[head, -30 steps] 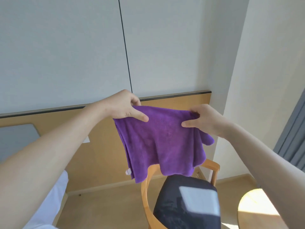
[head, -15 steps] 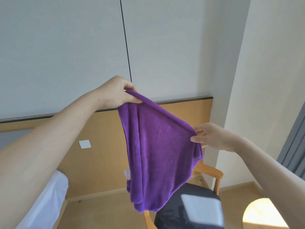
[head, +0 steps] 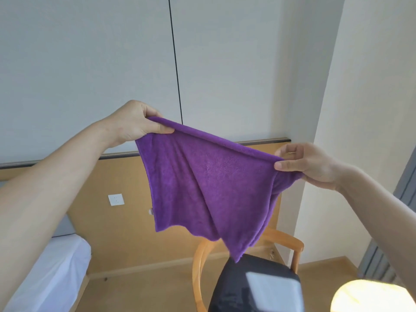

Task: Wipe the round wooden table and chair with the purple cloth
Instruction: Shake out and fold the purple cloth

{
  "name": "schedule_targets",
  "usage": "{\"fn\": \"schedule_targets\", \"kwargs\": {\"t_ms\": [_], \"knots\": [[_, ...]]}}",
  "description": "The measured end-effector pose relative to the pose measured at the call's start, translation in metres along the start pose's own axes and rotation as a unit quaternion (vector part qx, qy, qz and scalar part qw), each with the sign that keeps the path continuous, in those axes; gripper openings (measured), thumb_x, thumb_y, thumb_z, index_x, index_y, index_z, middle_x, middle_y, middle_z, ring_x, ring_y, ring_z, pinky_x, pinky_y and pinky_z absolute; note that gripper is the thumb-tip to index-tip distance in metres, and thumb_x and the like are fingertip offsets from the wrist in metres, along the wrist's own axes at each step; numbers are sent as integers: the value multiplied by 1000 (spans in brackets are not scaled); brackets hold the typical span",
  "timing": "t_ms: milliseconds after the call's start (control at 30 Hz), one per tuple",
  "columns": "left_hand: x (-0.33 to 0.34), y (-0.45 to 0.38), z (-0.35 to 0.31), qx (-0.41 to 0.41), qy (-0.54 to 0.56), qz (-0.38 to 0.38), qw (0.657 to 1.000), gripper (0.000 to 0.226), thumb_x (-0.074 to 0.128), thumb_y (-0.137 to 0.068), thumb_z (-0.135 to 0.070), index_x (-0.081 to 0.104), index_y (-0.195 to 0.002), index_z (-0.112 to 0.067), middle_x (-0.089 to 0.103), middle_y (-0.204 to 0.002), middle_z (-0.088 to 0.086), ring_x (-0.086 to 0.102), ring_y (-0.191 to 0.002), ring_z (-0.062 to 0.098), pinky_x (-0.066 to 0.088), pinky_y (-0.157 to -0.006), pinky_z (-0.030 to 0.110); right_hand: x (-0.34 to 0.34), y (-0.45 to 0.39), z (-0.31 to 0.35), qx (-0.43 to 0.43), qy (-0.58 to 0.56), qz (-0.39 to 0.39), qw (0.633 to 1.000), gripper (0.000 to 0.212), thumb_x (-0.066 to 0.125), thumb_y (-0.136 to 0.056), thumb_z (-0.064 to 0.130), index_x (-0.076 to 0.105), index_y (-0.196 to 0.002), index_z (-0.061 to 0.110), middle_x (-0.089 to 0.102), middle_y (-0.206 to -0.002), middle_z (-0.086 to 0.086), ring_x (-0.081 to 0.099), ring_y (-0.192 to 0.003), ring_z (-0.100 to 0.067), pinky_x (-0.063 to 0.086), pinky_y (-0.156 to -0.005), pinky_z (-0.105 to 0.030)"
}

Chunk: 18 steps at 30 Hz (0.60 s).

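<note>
I hold the purple cloth (head: 202, 188) up in the air in front of me, stretched between both hands. My left hand (head: 132, 122) pinches its upper left corner. My right hand (head: 304, 165) pinches the right corner, a little lower. The cloth hangs down in folds over the wooden chair (head: 283, 239), which has a curved light-wood frame and a black seat. The round wooden table (head: 373, 296) shows only as a sunlit arc at the bottom right corner.
A bed with a white sheet (head: 49, 273) stands at the lower left against a wood wall panel (head: 108, 233) with a white socket (head: 116, 199). A grey curtain (head: 391, 221) hangs at the right edge. The floor between bed and chair is light wood.
My right hand has moved out to the right and my left hand has come down, so the cloth is now spread wide instead of hanging in a narrow drape.
</note>
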<state>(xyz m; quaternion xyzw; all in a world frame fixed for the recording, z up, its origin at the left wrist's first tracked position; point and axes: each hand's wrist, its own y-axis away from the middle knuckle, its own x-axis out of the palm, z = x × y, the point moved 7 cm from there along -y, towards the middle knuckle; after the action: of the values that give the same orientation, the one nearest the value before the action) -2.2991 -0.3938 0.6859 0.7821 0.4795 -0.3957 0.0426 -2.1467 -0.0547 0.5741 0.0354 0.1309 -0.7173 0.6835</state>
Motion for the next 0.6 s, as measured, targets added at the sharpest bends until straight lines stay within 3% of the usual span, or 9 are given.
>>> {"fn": "schedule_targets", "kwargs": {"t_ms": [100,167,233,300,367,467,600], "knots": [[1,-2,-5,6,-36,14,999,4,83,-84,-19,82,-85,-23,79,-84,-3,73,-74,8,57,-66,18,-10,-7,12,-25,197,-102,975,10,84,-82,19,76,-77,23,78,-81,-3,69,-76,-24,56,-74,-41],[3,-4,-6,4,-40,10,999,6,78,-89,-16,80,-85,-20,78,-83,-5,71,-72,7,54,-62,16,-15,-10,26,-57,283,-168,943,18,74,-91,14,77,-81,29,77,-81,8,71,-80,-21,56,-79,-39],[4,-4,-3,-5,-3,-9,1000,11,72,-94,-17,74,-83,-18,75,-77,-7,68,-67,6,52,-61,16,-17,-8,43,-92,301,-211,925,28,70,-93,17,74,-74,37,74,-75,17,68,-73,-9,51,-72,-30],[5,-2,2,-20,64,-33,997,18,67,-98,-18,69,-80,-18,72,-71,-8,66,-61,6,51,-57,17,-22,-7,56,-109,285,-255,918,27,68,-94,23,72,-72,38,73,-72,15,65,-68,-5,48,-67,-27],[9,2,8,-39,103,-39,993,19,67,-98,-18,69,-79,-18,72,-69,-6,67,-59,8,51,-52,20,-29,-6,62,-101,252,-282,920,20,68,-95,25,73,-77,31,73,-77,10,64,-70,-13,49,-67,-27],[22,9,15,-84,153,-25,984,9,71,-94,-13,76,-87,-11,78,-81,4,74,-68,17,57,-57,24,-36,-8,56,-47,114,-258,958,17,70,-95,16,73,-78,21,72,-80,-1,65,-73,-18,53,-68,-30],[64,24,23,-208,330,-8,921,7,68,-90,-10,74,-89,-9,77,-85,6,73,-72,18,60,-62,24,-32,-9,48,30,-87,-223,970,14,67,-90,1,73,-89,13,70,-87,-3,67,-71,-15,56,-59,-22]]}}
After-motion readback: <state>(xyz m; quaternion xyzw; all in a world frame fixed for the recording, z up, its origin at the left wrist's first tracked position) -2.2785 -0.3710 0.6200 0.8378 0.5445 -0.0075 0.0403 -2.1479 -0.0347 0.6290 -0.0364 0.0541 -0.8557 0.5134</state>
